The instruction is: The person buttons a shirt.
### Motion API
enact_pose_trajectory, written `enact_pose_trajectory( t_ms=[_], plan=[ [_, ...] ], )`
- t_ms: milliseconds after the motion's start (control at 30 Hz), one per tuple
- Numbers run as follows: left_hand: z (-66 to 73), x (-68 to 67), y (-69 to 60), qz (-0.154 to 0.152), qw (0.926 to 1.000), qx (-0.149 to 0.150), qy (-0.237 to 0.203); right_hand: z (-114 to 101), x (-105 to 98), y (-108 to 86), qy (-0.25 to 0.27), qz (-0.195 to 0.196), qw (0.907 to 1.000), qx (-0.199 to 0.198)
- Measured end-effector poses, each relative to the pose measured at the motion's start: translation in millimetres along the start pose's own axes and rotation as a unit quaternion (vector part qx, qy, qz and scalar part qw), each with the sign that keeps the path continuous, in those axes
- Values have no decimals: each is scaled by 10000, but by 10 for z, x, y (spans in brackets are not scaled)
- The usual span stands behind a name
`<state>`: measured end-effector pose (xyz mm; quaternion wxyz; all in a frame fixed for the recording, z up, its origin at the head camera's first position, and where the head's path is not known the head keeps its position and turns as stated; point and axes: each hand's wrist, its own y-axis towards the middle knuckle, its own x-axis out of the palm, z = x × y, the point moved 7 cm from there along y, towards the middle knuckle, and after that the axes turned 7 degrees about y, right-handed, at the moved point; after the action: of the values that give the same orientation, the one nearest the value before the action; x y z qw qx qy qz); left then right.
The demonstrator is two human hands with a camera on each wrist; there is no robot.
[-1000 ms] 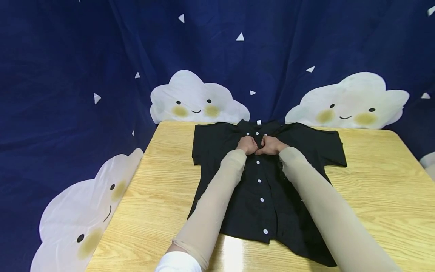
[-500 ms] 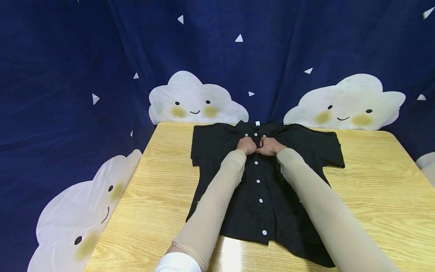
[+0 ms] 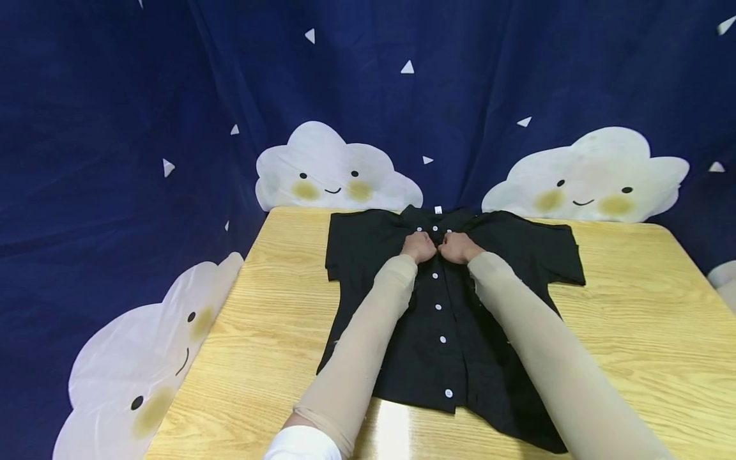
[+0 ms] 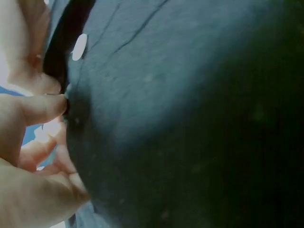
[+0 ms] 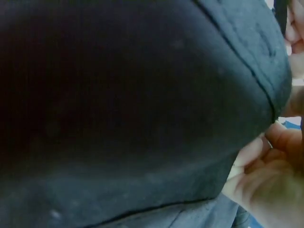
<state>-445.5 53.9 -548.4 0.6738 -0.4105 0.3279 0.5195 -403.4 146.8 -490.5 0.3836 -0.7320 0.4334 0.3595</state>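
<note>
A black short-sleeved shirt (image 3: 402, 358) lies spread on the table, collar at the far side, white buttons down its front. My left hand (image 3: 420, 246) and right hand (image 3: 458, 247) are close together at the upper chest, both pinching the front edges. In the left wrist view, thumb and fingertips of the left hand (image 4: 35, 156) grip the cloth edge below a white button (image 4: 80, 47). The right wrist view has the right hand (image 5: 270, 175) pinching the raised cloth (image 5: 213, 95) at its edge. What lies between the fingertips is hidden.
The wooden table (image 3: 270, 294) extends on both sides of the shirt. Behind and to the left hangs a dark blue curtain (image 3: 368, 76) with white triangles and smiling clouds. A small white label (image 3: 438, 209) shows at the collar.
The right hand's thumb and fingers have drawn in closer, and the hands have moved very slightly apart. The shirt stays in place.
</note>
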Motion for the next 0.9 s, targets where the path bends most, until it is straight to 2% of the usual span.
enact_pose_trajectory(
  t_ms=[33,100,167,267,333,400,467,600,700,767,833,900],
  plan=[
    [53,-117,-171,37,10000,-63,-60,4,-14,-7,50,57,10000,9],
    [156,-294,-431,146,9997,-216,-8,14,-44,-25,162,171,9997,43],
    [229,-385,-569,366,9990,-203,168,39,-74,-51,485,276,9983,168],
    [304,-427,-628,610,9961,-86,637,78,-94,-82,1175,387,9916,377],
    [344,-429,-636,701,9932,13,932,99,-93,-100,1715,439,9827,549],
    [375,-420,-634,792,9899,90,1171,102,-86,-105,2041,487,9759,601],
    [397,-419,-648,825,9874,73,1350,87,-74,-110,2250,455,9712,641],
    [428,-444,-676,910,9846,101,1488,48,-50,-123,2132,209,9747,638],
    [425,-471,-712,824,9885,82,1262,40,-40,-151,1838,-28,9793,847],
    [392,-474,-726,687,9929,20,972,49,-33,-170,1737,-152,9788,1073],
    [322,-463,-731,475,9979,-177,410,58,-33,-190,1745,-201,9764,1260],
    [257,-440,-728,272,9990,-358,-71,60,-34,-203,1815,-184,9747,1291]
  ],
)
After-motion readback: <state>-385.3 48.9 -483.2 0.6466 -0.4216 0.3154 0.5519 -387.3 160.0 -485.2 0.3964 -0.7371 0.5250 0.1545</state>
